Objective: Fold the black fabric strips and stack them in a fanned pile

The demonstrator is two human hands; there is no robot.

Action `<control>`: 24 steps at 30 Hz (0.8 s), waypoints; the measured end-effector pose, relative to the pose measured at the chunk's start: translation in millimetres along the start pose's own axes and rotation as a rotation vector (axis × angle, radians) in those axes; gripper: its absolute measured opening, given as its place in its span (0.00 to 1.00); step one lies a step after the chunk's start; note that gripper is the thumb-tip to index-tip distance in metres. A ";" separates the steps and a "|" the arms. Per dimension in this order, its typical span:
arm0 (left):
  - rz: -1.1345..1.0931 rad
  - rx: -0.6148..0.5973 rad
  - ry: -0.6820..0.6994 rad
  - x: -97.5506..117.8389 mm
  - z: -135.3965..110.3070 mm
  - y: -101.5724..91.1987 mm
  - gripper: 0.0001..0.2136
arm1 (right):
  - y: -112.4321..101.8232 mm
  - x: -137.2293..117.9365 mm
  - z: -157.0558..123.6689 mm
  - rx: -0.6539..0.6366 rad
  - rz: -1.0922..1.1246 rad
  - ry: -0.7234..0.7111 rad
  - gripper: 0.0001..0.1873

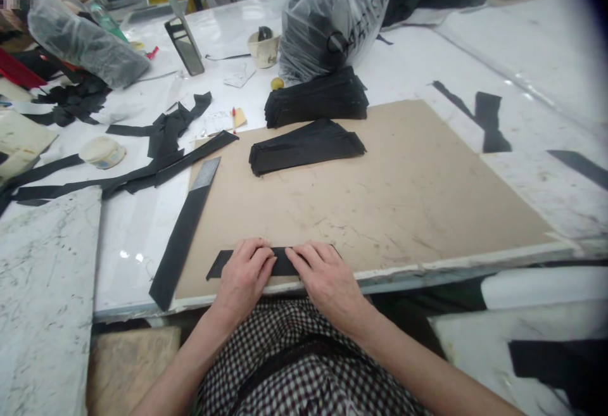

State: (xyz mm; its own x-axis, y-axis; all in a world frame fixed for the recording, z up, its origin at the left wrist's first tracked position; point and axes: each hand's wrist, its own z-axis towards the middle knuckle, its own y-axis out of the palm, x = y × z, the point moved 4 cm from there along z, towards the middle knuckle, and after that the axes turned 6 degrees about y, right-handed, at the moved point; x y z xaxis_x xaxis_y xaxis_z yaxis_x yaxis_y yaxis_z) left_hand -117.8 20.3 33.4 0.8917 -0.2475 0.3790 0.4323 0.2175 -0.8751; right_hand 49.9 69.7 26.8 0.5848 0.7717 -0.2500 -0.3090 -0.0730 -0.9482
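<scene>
A black fabric strip (285, 263) lies along the near edge of the tan board (399, 194), its left end slanted. My left hand (246, 270) rests on its left half, fingers curled and pressed together on the cloth. On the right half, my right hand (323, 273) grips it the same way, with a short stretch of black showing between the two hands. My thumbs and the strip's near edge are partly hidden under the fingers. Beyond the hands sit a smaller stack of black pieces (306, 148) and a larger black stack (317, 99).
A long black strip with a grey end (183, 232) lies at the board's left edge. Black scraps (166, 134) spread across the white table farther left. A clear plastic bag (332, 20), a cup (263, 49) and a metal stand (185, 45) occupy the back.
</scene>
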 end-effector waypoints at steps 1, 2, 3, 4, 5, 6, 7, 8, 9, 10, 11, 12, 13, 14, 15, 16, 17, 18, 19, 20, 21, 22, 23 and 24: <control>-0.015 0.013 -0.010 -0.3 -0.5 -0.7 0.06 | -0.4 0.1 0.0 -0.003 0.003 0.002 0.22; -0.019 0.020 -0.010 0.0 -0.7 -0.9 0.07 | -0.7 0.1 0.1 -0.005 0.006 0.005 0.22; -0.010 0.017 -0.003 1.0 -0.6 -0.6 0.09 | -1.1 -0.2 0.2 -0.006 0.010 0.009 0.22; 0.005 0.003 0.015 2.6 -0.3 0.2 0.11 | -1.3 -0.7 0.3 -0.006 0.015 0.012 0.22; 0.016 -0.017 0.035 4.3 -0.1 0.9 0.12 | -1.7 -1.2 0.4 -0.003 0.020 0.014 0.22; 0.018 -0.031 0.053 5.7 -0.1 0.9 0.12 | -2.0 -1.7 0.4 0.001 0.024 0.017 0.23; 0.007 -0.039 0.062 6.2 -0.4 -0.1 0.11 | -2.3 -2.0 0.5 0.006 0.026 0.018 0.23; -0.014 -0.041 0.059 5.4 -1.1 -2.5 0.09 | -2.7 -2.0 0.6 0.010 0.029 0.019 0.23; -0.038 -0.041 0.043 2.8 -2.3 -6.0 0.07 | -3.1 -1.5 0.8 0.011 0.032 0.017 0.22; -0.057 -0.037 0.024 -1.3 -4.1 -10.9 0.06 | -3.9 -0.5 1.1 0.011 0.035 0.015 0.22; -0.065 -0.035 -0.001 -7.1 -6.5 -16.8 0.05 | -5.0 1.4 1.7 0.010 0.038 0.015 0.20; -0.058 -0.037 -0.029 -14.4 -9.6 -23.3 0.05 | -6.8 4.4 2.4 0.010 0.037 0.021 0.18; -0.035 -0.041 -0.059 -22.8 -13.1 -30.4 0.06 | -9.1 8.3 3.5 0.012 0.032 0.034 0.16; 0.000 -0.045 -0.085 -31.6 -16.9 -37.5 0.08 | -12.0 13.0 4.9 0.014 0.022 0.053 0.13; 0.037 -0.058 -0.110 -40.3 -20.8 -43.7 0.11 | -15.1 18.2 6.5 0.013 0.009 0.077 0.12; 0.068 -0.079 -0.134 -48.2 -24.2 -48.8 0.13 | -18.1 23.4 8.3 0.004 -0.001 0.102 0.11; 0.084 -0.111 -0.158 -54.9 -27.0 -52.2 0.15 | -20.8 28.1 10.2 -0.010 -0.005 0.123 0.11; 0.083 -0.149 -0.184 -60.1 -28.7 -54.1 0.16 | -23.2 32.1 12.2 -0.026 0.002 0.140 0.12; 0.070 -0.194 -0.209 -63.3 -29.4 -54.5 0.15 | -25.1 35.2 14.3 -0.044 0.021 0.152 0.13; 0.049 -0.242 -0.236 -64.8 -28.9 -54.1 0.13 | -26.5 37.3 16.3 -0.065 0.053 0.159 0.13; 0.024 -0.285 -0.257 -64.5 -27.4 -53.6 0.11 | -27.7 38.6 18.2 -0.085 0.091 0.162 0.13; -0.008 -0.317 -0.272 -62.9 -24.8 -53.7 0.08 | -29.0 39.0 19.9 -0.104 0.131 0.160 0.12; -0.054 -0.340 -0.277 -60.4 -21.2 -54.5 0.07 | -30.6 38.9 21.3 -0.126 0.169 0.152 0.10; -0.117 -0.352 -0.270 -57.6 -16.9 -56.2 0.07 | -32.7 38.8 22.4 -0.149 0.203 0.141 0.09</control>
State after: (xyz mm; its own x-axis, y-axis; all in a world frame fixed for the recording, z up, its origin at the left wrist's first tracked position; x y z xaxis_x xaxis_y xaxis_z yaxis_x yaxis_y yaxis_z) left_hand -195.7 6.4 55.7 0.8629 0.0139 0.5052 0.5018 -0.1433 -0.8531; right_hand 65.9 116.2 52.4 0.6241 0.6369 -0.4526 -0.3230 -0.3171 -0.8917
